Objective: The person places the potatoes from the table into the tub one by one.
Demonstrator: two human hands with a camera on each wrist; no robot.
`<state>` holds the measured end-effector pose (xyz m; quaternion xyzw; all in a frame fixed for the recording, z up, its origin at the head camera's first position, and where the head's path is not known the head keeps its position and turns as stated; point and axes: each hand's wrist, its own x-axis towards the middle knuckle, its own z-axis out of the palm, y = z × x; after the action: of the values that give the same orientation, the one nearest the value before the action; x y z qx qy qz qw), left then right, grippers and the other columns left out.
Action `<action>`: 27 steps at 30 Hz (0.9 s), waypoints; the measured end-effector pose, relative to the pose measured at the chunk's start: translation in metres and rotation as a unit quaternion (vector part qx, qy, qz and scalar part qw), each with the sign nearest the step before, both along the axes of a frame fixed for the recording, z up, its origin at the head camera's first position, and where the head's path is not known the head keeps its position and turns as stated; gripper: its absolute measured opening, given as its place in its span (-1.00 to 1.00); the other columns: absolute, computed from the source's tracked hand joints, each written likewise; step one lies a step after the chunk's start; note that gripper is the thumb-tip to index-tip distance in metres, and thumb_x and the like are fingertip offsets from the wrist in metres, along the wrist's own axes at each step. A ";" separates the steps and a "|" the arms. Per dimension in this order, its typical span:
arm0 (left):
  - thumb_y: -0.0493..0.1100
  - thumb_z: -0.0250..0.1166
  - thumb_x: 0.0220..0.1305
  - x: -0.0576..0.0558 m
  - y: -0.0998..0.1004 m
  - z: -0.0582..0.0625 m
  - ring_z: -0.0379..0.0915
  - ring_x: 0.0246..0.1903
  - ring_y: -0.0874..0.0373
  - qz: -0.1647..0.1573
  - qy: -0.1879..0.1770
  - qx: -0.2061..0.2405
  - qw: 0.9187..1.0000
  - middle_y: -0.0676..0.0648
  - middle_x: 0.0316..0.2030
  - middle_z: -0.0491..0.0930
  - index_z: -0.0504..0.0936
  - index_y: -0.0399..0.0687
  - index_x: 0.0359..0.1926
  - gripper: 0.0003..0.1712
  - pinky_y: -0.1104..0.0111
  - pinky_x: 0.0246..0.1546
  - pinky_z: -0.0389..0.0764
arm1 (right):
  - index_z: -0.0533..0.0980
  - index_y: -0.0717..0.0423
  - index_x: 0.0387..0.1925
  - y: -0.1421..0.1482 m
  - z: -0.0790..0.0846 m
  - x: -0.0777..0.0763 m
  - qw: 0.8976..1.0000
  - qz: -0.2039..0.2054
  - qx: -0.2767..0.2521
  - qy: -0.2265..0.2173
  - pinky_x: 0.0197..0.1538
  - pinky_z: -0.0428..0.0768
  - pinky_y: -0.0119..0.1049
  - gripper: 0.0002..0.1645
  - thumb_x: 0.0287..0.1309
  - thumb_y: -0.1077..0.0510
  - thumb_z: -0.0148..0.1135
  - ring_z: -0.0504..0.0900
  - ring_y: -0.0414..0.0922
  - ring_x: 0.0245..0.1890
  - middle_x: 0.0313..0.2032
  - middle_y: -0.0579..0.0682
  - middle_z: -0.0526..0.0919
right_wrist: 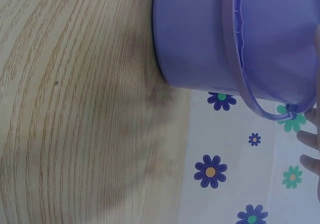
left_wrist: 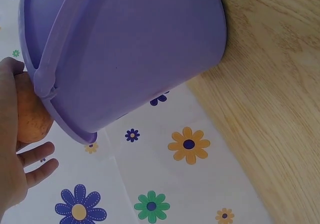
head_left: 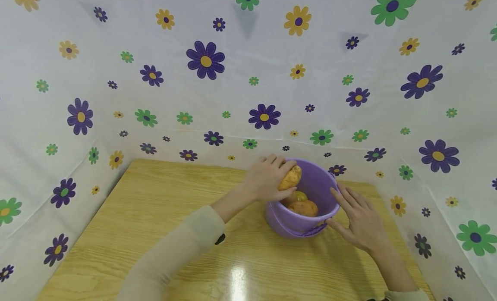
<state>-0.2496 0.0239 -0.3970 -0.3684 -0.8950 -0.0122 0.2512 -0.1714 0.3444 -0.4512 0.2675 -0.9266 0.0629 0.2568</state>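
A purple bucket (head_left: 285, 221) stands upright on the table, its handle folded down against the near side. My left hand (head_left: 268, 178) grips a potato (head_left: 290, 178) at the bucket's left rim, fingers over the top and thumb beneath. The left wrist view shows the same potato (left_wrist: 33, 112) beside the rim. Inside the bucket lie another potato (head_left: 304, 208) and a yellow-green round item (head_left: 300, 196), partly hidden. My right hand (head_left: 359, 219) rests against the bucket's right rim with fingers fairly straight; in the right wrist view only its fingertips show at the edge.
The wooden table (head_left: 186, 197) extends to the left and in front of the bucket. A white flower-patterned cloth (head_left: 233, 94) hangs behind the table and along both sides, close behind the bucket.
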 end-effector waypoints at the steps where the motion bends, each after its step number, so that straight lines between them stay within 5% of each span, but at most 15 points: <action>1: 0.49 0.18 0.32 0.000 0.001 0.000 0.60 0.14 0.04 -0.001 -0.001 -0.003 1.000 -0.04 0.16 0.68 0.50 0.06 0.44 -0.12 0.17 0.17 0.68 | 0.33 -0.03 0.57 0.000 0.000 0.000 1.000 0.000 0.000 0.000 0.33 0.47 0.33 0.04 0.35 -0.59 0.01 0.47 0.30 0.39 0.51 0.21 0.44; 27: 0.50 0.04 0.41 -0.015 0.033 -0.004 0.56 0.20 0.04 -0.012 -0.023 -0.092 0.995 -0.03 0.24 0.63 0.39 0.10 0.51 -0.12 0.19 0.14 0.68 | 0.33 -0.03 0.57 -0.001 0.000 -0.001 1.000 0.005 -0.002 0.006 0.31 0.49 0.36 0.05 0.36 -0.62 -0.06 0.48 0.32 0.36 0.49 0.24 0.46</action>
<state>-0.2643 0.0566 -0.4010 -0.4003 -0.8934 0.0585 0.1955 -0.1719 0.3434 -0.4516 0.2725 -0.9234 0.0641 0.2627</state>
